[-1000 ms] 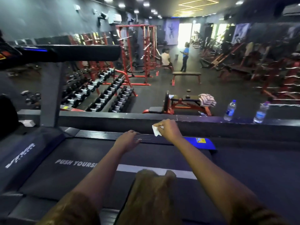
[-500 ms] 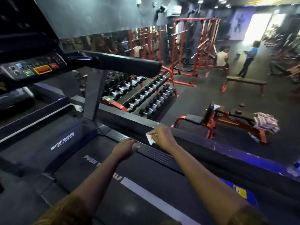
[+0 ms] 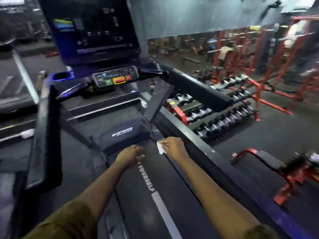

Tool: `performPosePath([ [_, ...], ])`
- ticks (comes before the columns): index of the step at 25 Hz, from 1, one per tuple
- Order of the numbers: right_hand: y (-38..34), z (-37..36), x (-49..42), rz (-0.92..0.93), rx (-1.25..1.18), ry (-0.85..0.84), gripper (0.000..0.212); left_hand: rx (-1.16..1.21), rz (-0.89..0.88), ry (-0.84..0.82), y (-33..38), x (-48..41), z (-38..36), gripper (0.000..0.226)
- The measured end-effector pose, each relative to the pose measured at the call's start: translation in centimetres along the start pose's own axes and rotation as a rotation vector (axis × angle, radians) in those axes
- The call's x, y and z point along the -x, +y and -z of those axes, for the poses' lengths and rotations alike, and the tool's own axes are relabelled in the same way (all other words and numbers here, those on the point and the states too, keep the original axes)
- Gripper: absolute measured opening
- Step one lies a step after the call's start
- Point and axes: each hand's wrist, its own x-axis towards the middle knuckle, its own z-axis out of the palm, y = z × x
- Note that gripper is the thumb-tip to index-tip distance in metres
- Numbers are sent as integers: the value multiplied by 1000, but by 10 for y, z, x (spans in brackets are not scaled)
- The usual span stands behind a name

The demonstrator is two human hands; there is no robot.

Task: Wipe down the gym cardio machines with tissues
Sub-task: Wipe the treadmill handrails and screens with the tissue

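**Both hands low on the treadmill, tissue in the right**

The right hand [image 3: 174, 146] is curled closed around a small white tissue [image 3: 160, 149], which pokes out from the thumb side and sits against the right side rail [image 3: 181, 171] near the front of the deck. The left hand [image 3: 129, 156] lies palm down on the belt [image 3: 138, 195], fingers loosely bent and holding nothing. Both arms stretch forward from brown sleeves.

White lettering on the belt reads "YOURSELF" beside a pale stripe [image 3: 164, 214]; the left hand covers whatever comes before it. The motor cover [image 3: 120, 133] just ahead of the hands carries a pale logo too blurred to read.

Higher up, the console [image 3: 115, 78] shows a green button, a red button ringed in yellow, another red one and a small blue one; their markings are illegible. Above it stands a dark screen [image 3: 91, 26] with faint bluish icons and a line of small text that cannot be made out. A cup holder [image 3: 62, 76] glows blue at the console's left. Padded handrails run back on either side.

To the right of the machine, a dumbbell rack [image 3: 221, 114] with red ends stands on the floor, red frames [image 3: 259, 54] rise beyond it, and a red bench [image 3: 269, 161] sits nearer.
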Motion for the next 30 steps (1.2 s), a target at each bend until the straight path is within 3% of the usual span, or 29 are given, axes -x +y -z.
performPosePath([
  [6, -40, -23, -81, 276, -40, -265, 27, 125, 377, -72, -34, 12, 29, 39],
  [10, -77, -57, -136, 399, -71, -283, 25, 144, 589, 71, -62, 7, 68, 37],
  [17, -161, -128, -226, 551, -223, -364, 21, -3, 708, 361, -161, 7, 144, 48],
  [22, -204, -181, -274, 632, -306, -417, 29, -58, 824, 394, -225, 14, 149, 56],
  [30, -234, -252, -314, 311, -638, -339, 21, 116, 973, 362, -257, -2, 137, 72],
])
